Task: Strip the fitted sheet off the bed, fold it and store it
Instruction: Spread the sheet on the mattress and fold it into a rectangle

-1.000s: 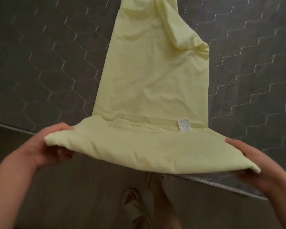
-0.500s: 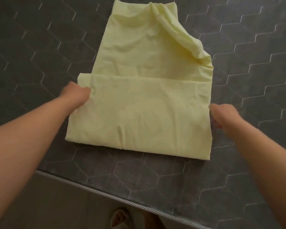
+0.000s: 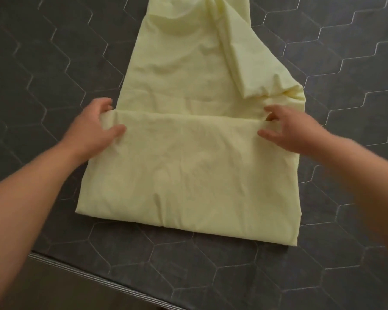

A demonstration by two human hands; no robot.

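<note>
Yellow sheet (image 3: 188, 175), already stripped and part-folded, lies on the bare bed (image 3: 54, 63) near its front edge. Left hand (image 3: 92, 130) and right hand (image 3: 289, 130) each pinch a far corner of the flap. Probably left: further folds, then storing.

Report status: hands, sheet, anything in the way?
Left hand and right hand pinch the fold's two ends. Fitted sheet part-folded on mattress, near end doubled over. Bunched corner far right, not flattened.
</note>
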